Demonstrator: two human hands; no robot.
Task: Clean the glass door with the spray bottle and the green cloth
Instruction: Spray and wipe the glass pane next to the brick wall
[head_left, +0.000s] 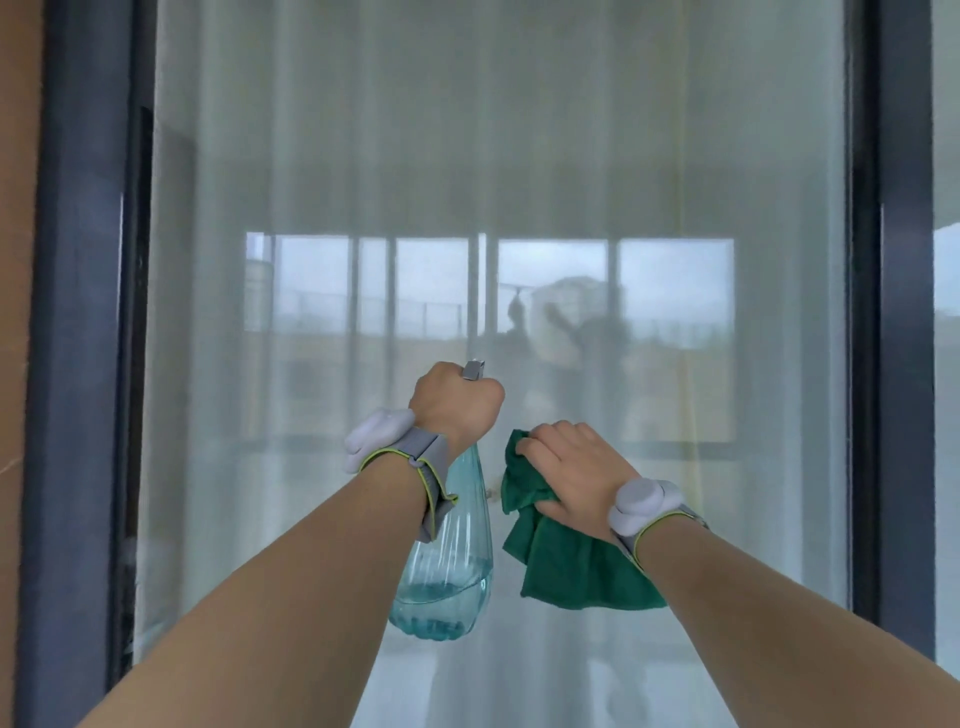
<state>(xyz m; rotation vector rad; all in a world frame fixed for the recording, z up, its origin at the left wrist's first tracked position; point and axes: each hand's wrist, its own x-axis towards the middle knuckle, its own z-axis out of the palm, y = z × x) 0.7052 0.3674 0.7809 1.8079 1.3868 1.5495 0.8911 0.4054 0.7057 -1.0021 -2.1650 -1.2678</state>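
The glass door (498, 182) is being worked on near its middle, and the job is judged to be in progress rather than finished: no droplets or wipe marks are being shown clearly on the pane (reflections and the pale curtain behind it are making that hard to read), so how much has been cleaned cannot be told.

The spray bottle (447, 561) is being held up in front of the glass by the left hand (457, 402), whose fingers are being wrapped tightly round the neck below the grey nozzle; a little blue liquid is lying in the bottom.

Just beside it, the green cloth (566, 566) is being gripped in a bunch by the right hand (571, 470), with the curled fingers being held at or close to the pane and the rest of the cloth hanging below the wrist. Actual contact with the glass cannot be confirmed.
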